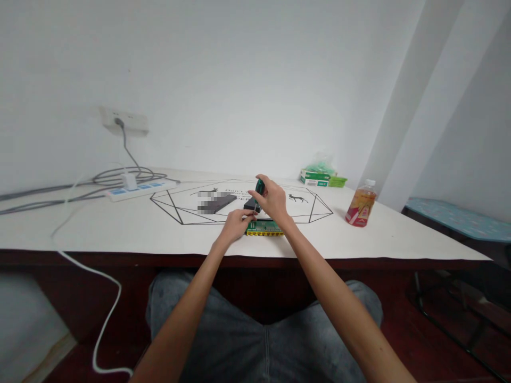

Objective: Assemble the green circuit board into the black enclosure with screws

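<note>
A screwdriver (260, 187) with a dark green handle stands nearly upright, its thin shaft pointing down. My right hand (273, 199) is closed round the handle from the right side. My left hand (236, 223) has its fingertips pinched together at the lower end of the shaft; what lies between them is too small to make out. Just below both hands lies a green circuit board (265, 225) with a yellow strip along its front edge. The left fingers cover the board's left part. Behind the screwdriver sits a small black box-like object (249, 204).
A dark flat slab (223, 203), partly pixelated, lies left of the hands. At right stands a drink bottle (361, 205). Green-and-white boxes (315, 178) and a small green basket (337, 182) are at the back. A power strip (138, 190) with cables lies left.
</note>
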A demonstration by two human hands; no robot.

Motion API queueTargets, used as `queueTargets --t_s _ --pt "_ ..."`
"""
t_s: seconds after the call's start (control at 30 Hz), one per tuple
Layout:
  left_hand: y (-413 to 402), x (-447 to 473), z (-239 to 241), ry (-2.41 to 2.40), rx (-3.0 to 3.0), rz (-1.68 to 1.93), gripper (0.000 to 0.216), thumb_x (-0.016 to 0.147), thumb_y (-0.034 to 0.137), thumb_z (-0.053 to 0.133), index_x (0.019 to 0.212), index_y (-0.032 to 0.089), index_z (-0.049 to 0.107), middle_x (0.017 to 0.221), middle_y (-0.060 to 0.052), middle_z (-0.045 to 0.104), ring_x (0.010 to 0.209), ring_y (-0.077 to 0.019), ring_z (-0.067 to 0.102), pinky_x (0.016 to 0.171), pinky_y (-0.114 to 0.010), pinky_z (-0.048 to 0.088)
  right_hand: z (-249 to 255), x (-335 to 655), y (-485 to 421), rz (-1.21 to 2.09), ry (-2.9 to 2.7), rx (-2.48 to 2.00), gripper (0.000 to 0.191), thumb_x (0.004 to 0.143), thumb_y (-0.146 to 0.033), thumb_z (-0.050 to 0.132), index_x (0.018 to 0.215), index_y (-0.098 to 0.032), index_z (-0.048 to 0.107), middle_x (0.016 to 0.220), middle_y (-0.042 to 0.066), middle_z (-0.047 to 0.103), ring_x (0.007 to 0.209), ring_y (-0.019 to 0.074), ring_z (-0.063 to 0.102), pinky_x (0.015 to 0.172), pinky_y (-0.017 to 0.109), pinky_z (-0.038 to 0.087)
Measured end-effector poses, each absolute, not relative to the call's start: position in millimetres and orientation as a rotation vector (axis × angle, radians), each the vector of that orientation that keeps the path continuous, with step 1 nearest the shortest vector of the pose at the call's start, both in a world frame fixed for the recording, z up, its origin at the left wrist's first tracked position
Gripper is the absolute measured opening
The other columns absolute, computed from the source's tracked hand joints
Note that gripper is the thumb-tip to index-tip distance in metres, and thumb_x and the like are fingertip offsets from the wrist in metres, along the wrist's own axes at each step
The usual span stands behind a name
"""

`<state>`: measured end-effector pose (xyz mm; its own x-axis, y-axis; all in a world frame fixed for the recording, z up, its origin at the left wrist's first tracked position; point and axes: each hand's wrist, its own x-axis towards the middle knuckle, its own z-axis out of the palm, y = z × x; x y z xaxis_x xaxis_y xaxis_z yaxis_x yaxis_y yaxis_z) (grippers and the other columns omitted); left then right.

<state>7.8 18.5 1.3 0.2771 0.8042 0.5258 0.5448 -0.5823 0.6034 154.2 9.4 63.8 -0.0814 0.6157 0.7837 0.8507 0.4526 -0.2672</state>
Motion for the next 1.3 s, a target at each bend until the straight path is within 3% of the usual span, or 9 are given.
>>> queueTargets --t_s 0.23,0.4,0.53,0.67,0.73,0.97,1.13,1.3 --pt "25.1 6.1 -5.2 1.251 2.256 1.203 0.028 0.084 0.030 0.055 0.094 0.021 0.080 0.100 -0.006 0.078 0.097 -0.0253 0.069 0.092 -0.035 0.050 59.4 158.4 2.7 -0.217 -1.808 -1.241 0.046 0.093 -0.038 0.049 0.137 -0.022 0.047 0.087 0.004 0.070 0.077 0.0224 0.065 0.070 0.030 0.045" --pt "22.1 5.7 -4.0 1.256 2.240 1.264 0.036 0.086 0.035 0.056 0.113 0.019 0.075 0.106 -0.007 0.077 0.098 -0.0242 0.070 0.096 -0.035 0.050 50.0 181.2 9.5 -0.057 -1.502 -1.138 0.043 0.089 -0.046 0.055 0.123 -0.021 0.047 0.077 0.001 0.068 0.064 0.0185 0.064 0.066 0.029 0.047" --pt "15.2 5.4 -2.5 1.224 2.280 1.208 0.047 0.083 0.048 0.062 0.116 0.017 0.073 0.105 -0.009 0.076 0.100 -0.0253 0.069 0.095 -0.035 0.050 38.8 212.0 11.1 0.077 -1.224 -1.102 0.045 0.085 -0.052 0.057 0.114 -0.021 0.041 0.075 -0.001 0.067 0.056 0.0174 0.064 0.058 0.028 0.046" --pt "8.3 4.9 -1.2 1.110 2.381 0.975 0.067 0.066 0.060 0.076 0.120 0.020 0.071 0.124 -0.011 0.069 0.113 -0.0283 0.064 0.099 -0.035 0.048 21.4 251.1 8.7 -0.057 -1.152 -1.319 0.034 0.083 -0.041 0.059 0.106 -0.021 0.043 0.070 -0.001 0.064 0.063 0.0192 0.064 0.066 0.029 0.044" --pt "6.3 4.8 -0.1 1.072 2.443 0.890 0.072 0.062 0.060 0.079 0.123 0.022 0.069 0.129 -0.010 0.067 0.118 -0.0291 0.061 0.103 -0.037 0.045 12.6 266.9 7.3 -0.193 -1.205 -1.503 0.026 0.079 -0.032 0.062 0.098 -0.021 0.047 0.077 0.002 0.065 0.073 0.0208 0.063 0.068 0.029 0.041" --pt "8.7 5.5 0.6 1.087 2.513 0.842 0.055 0.070 0.056 0.074 0.116 0.026 0.073 0.129 -0.008 0.066 0.119 -0.0287 0.060 0.105 -0.037 0.042 -0.4 271.8 3.3 -0.258 -1.442 -1.973 0.021 0.085 -0.024 0.055 0.105 -0.021 0.054 0.086 0.006 0.066 0.078 0.0226 0.060 0.063 0.030 0.030" --pt "9.4 5.7 1.4 1.058 2.436 0.896 0.049 0.073 0.055 0.071 0.111 0.024 0.076 0.122 -0.007 0.070 0.114 -0.0269 0.063 0.101 -0.035 0.045 -2.7 262.0 -1.0 -0.247 -1.607 -2.046 0.029 0.086 -0.020 0.052 0.116 -0.019 0.054 0.101 0.012 0.068 0.094 0.0265 0.060 0.068 0.032 0.034" --pt "13.0 6.4 5.7 1.169 2.234 0.954 0.050 0.077 0.059 0.066 0.108 0.022 0.077 0.115 -0.008 0.074 0.110 -0.0300 0.064 0.098 -0.038 0.045 -5.0 260.0 -3.8 -0.264 -1.671 -2.049 0.032 0.090 -0.027 0.053 0.121 -0.017 0.055 0.106 0.014 0.068 0.100 0.0284 0.059 0.072 0.034 0.038"
